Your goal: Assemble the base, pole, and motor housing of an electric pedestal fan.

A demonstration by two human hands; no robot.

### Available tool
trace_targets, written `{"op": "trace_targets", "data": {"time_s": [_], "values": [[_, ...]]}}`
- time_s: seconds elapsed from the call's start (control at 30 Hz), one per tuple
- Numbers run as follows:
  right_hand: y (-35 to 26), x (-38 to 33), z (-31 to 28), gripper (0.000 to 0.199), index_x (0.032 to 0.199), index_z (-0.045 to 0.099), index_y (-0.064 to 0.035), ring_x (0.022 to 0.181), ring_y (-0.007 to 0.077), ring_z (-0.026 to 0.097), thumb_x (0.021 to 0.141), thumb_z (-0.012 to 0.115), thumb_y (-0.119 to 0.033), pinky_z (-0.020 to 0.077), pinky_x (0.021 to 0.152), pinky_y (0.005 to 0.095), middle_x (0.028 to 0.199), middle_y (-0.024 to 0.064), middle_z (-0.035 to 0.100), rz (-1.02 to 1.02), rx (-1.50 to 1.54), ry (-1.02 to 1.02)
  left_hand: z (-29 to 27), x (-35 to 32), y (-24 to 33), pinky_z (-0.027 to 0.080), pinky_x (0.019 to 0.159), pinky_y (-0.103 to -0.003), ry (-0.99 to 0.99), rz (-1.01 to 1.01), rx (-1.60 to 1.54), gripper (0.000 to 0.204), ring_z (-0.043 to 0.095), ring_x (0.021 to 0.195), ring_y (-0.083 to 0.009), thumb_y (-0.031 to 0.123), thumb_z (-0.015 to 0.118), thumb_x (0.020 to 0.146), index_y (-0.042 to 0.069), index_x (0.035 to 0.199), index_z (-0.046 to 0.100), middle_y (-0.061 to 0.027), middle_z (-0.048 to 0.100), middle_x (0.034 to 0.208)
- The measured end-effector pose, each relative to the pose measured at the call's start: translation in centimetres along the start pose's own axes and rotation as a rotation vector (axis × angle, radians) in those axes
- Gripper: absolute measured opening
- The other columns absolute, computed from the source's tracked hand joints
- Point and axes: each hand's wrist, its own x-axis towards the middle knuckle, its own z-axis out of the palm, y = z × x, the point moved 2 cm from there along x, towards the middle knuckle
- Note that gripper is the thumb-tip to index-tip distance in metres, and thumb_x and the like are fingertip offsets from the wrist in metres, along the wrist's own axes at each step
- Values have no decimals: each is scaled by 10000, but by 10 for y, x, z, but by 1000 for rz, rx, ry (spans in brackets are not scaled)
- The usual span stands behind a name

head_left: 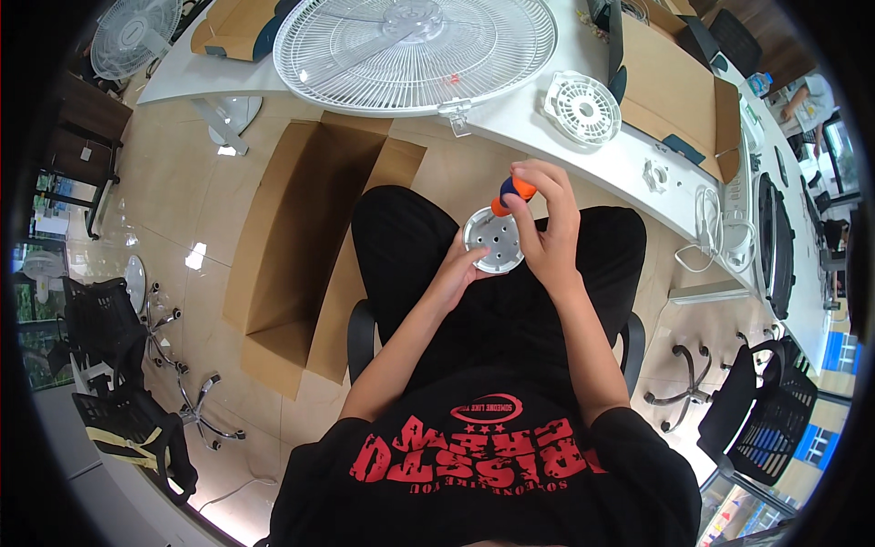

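Observation:
Over my lap, my left hand (458,271) grips a round white part (499,259) by its left rim, the thumb lying across its face. Several small dark holes show in the part's grey inner disc. My right hand (550,232) is closed around a short screwdriver (513,193) with an orange and dark blue handle. The screwdriver leans over the part's upper edge; its tip is too small to make out. Beyond my hands, a large white fan grille (415,55) lies on the table, reaching over its near edge.
A white motor cover (583,109) with slots lies on the white table (519,128), near an open cardboard box (670,91). A small white part (655,175) and a coiled white cable (706,228) are further right. A deep open carton (273,264) stands on the floor at my left.

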Motion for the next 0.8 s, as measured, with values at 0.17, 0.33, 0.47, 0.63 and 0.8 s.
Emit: {"op": "trace_targets", "data": {"time_s": [0.17, 0.33, 0.47, 0.63, 0.8], "values": [[-6, 6, 6, 333, 1229, 723, -45, 1051, 314, 696, 898, 746, -12, 563, 875, 376, 1316, 164, 650, -39, -107, 86, 2, -1, 1, 525, 1119, -532, 3, -15, 16, 731, 533, 1421, -281, 107, 575, 994, 91, 1630, 215, -142, 434, 1566], [-12, 7, -5, 300, 1148, 734, -40, 989, 291, 698, 855, 796, -22, 569, 798, 373, 1217, 134, 656, -79, -102, -18, 1, 0, -1, 565, 1082, -493, 13, -1, -7, 699, 531, 1424, -276, 76, 559, 1002, 88, 1620, 232, -149, 424, 1572], [-12, -2, -1, 365, 1227, 733, -52, 1013, 303, 694, 867, 781, -23, 556, 880, 390, 1221, 136, 660, 52, -90, 62, -1, 1, -1, 565, 1083, -495, -3, -7, -5, 712, 528, 1427, -278, 71, 569, 1001, 93, 1626, 229, -144, 422, 1577], [-11, 0, 2, 370, 1256, 725, -56, 1060, 287, 674, 890, 760, -18, 550, 903, 387, 1190, 147, 665, 19, -170, 106, 1, -1, 0, 534, 1113, -518, 18, -13, 15, 738, 525, 1428, -277, 59, 567, 988, 99, 1636, 215, -137, 431, 1572], [-15, 1, -6, 352, 1262, 714, -61, 1028, 294, 663, 916, 716, 6, 550, 865, 383, 1185, 144, 658, -16, -139, -12, 0, -1, -1, 556, 1091, -507, 11, 1, -20, 732, 518, 1435, -287, 23, 552, 973, 101, 1628, 234, -140, 422, 1576]]}}
